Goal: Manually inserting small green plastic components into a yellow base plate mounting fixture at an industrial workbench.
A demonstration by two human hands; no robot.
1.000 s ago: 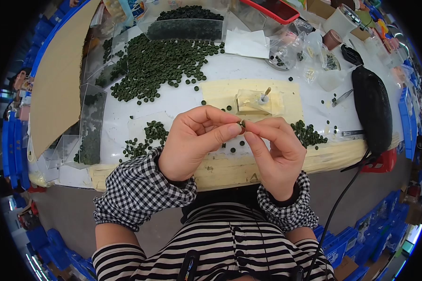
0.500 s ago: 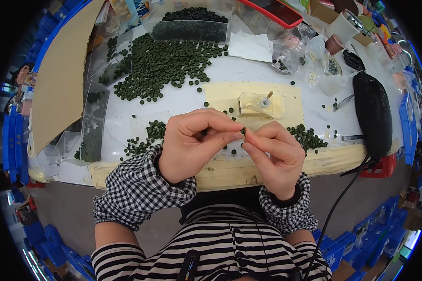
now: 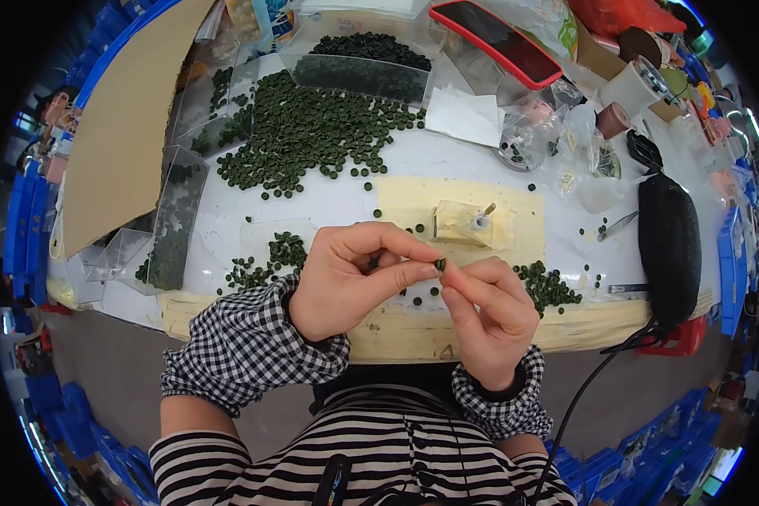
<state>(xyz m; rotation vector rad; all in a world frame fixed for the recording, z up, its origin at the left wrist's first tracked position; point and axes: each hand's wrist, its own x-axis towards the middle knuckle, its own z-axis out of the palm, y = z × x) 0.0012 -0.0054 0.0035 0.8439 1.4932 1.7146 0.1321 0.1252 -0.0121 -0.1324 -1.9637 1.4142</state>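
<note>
At the near edge of the table my two hands meet fingertip to fingertip. Between them is a small dark green disc (image 3: 439,264), round and button-like. My left hand (image 3: 346,278) pinches it with thumb and index finger, the other fingers curled behind. From the right, the closed fingers of my right hand (image 3: 493,316) press against the same disc, which is partly hidden by the fingertips. Just beyond the hands, a tape-wrapped block (image 3: 460,226) with a short upright peg sits on a cream sheet (image 3: 527,202). A few loose discs lie around it.
A large heap of green discs (image 3: 312,135) spreads at the back left, near clear plastic trays (image 3: 173,219) and a cardboard sheet (image 3: 118,126). Smaller disc piles (image 3: 548,285) flank my hands. A red-cased phone (image 3: 502,42), white paper (image 3: 464,116) and black pouch (image 3: 669,244) lie farther off.
The whole table sits slightly lower in view. My hands keep their pinch on the disc, and its face shows a little more.
</note>
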